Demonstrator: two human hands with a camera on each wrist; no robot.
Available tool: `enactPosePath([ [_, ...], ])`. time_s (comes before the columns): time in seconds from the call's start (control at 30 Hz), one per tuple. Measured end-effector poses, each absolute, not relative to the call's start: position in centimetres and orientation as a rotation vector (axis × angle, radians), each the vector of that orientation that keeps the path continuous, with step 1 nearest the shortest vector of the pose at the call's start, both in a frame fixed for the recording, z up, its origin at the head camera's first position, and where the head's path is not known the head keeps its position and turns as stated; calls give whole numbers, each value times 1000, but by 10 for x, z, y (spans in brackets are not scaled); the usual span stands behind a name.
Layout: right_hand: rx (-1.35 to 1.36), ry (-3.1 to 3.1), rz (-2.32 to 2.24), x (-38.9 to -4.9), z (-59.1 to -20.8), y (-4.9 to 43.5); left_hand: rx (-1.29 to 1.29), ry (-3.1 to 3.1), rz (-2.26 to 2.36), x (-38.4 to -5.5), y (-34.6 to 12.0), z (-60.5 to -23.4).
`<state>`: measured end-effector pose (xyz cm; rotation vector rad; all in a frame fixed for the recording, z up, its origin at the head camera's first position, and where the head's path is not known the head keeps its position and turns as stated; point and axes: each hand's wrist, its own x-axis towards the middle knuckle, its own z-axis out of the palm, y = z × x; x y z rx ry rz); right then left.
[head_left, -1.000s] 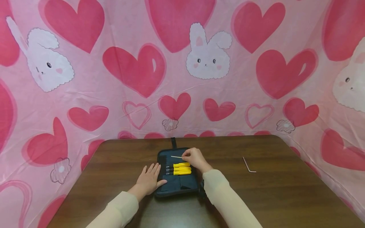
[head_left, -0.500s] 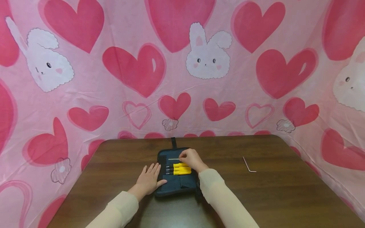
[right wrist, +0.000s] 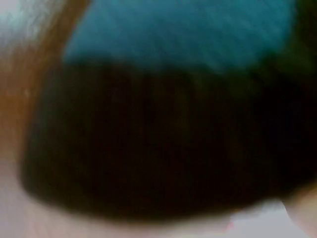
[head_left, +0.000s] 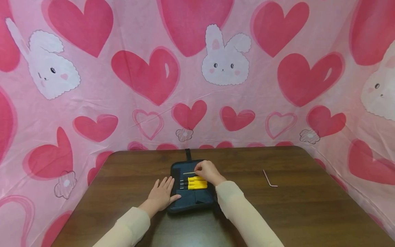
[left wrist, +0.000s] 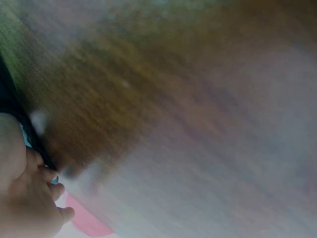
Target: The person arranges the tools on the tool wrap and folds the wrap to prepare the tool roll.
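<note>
In the head view a dark blue tool case (head_left: 185,203) lies opened flat on the table, with several yellow-handled screwdrivers (head_left: 197,185) side by side in it. My left hand (head_left: 159,198) rests spread on the case's left edge, its thumb over the lower pocket. Above the screwdrivers, my right hand (head_left: 209,171) pinches the right end of a thin, pale hex key (head_left: 189,173). Its long arm points left over the case, and the fingers hide the other end. The left wrist view shows my left hand (left wrist: 29,198) at the case's dark edge.
An L-shaped hex key (head_left: 268,179) lies on the brown wooden table (head_left: 302,206) to the right. A black strap (head_left: 188,154) extends from the case toward the table's far edge. Behind hangs a pink cloth (head_left: 191,92) with hearts and rabbits. The right wrist view is blurred.
My right hand has moved slightly left and lowered the hex key closer to the screwdrivers. My left hand has stayed on the case's edge.
</note>
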<state>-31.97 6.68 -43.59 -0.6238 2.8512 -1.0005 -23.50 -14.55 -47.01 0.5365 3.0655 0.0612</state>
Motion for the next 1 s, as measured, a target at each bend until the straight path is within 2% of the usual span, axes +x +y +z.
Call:
enactPosePath([
  [0.4,-684,2886,-943,-323,-419,74,514,3059,75,-233,-143,-464],
  [1.0,-592,2843,-943,-320,-435,60,519,3060,70,-233,-143,-465],
])
